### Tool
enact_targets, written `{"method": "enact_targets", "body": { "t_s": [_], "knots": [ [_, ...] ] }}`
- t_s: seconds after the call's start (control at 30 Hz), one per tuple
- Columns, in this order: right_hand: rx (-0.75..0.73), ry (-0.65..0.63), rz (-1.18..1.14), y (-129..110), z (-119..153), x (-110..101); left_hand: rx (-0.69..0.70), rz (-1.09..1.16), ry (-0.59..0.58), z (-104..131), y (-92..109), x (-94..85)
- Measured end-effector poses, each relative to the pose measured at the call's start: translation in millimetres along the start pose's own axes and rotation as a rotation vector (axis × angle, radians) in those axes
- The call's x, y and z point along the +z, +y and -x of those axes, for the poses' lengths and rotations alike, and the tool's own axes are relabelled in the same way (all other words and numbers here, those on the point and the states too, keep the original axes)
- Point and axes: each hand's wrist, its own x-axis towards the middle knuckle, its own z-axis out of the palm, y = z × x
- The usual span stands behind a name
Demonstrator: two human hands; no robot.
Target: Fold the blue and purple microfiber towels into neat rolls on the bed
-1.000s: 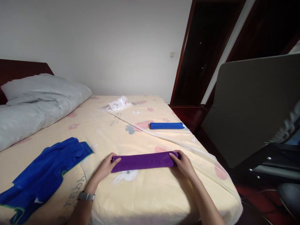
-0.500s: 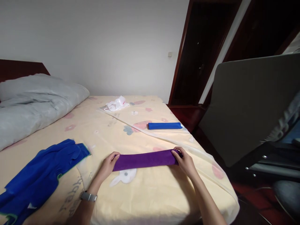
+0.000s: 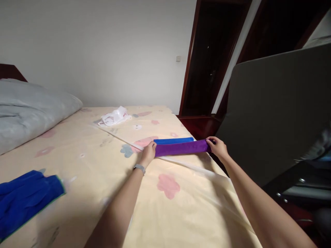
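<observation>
Left hand (image 3: 149, 153) and right hand (image 3: 218, 148), both closed, pinch opposite ends of one purple folded cloth (image 3: 181, 148); it is long, narrow, smooth, just nearside of one blue folded strip (image 3: 173, 141); left of that strip, one white plastic bag (image 3: 115, 116) farther off; one rumpled blue cloth (image 3: 29, 196) nearer

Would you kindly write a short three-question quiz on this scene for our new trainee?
1. True or false: the left hand and the right hand hold opposite ends of the folded purple cloth.

2. Which thing shows just beyond the far edge of the purple cloth?
A. the crumpled white bag
B. the folded blue cloth
C. the grey bedding

3. Fill in the missing word: a band is worn on the person's ____ wrist.

Key: 1. True; 2. B; 3. left.
</observation>
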Motion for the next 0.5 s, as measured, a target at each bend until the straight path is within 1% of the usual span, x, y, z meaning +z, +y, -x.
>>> {"method": "enact_targets", "body": {
  "t_s": [0.07,0.1,0.17,0.27,0.37,0.43,0.5],
  "knots": [
    [0.030,0.024,0.044,27,-10,22,-0.028,-0.055,0.018,-6,-3,29.6],
    [0.040,0.039,0.061,38,-12,31,-0.041,-0.079,0.039,-7,-6,39.2],
    [0.039,0.072,0.082,54,-15,43,-0.059,-0.113,0.091,-10,-10,48.7],
    [0.000,0.127,0.094,62,-18,48,-0.068,-0.141,0.138,-17,-12,49.4],
    [-0.024,0.215,0.109,54,-12,47,-0.073,-0.158,0.162,-14,-11,46.2],
    [-0.051,0.276,0.117,43,0,44,-0.054,-0.161,0.158,0,-11,38.3],
    [-0.101,0.303,0.115,29,18,37,0.002,-0.157,0.117,24,-14,19.2]
  ]
}}
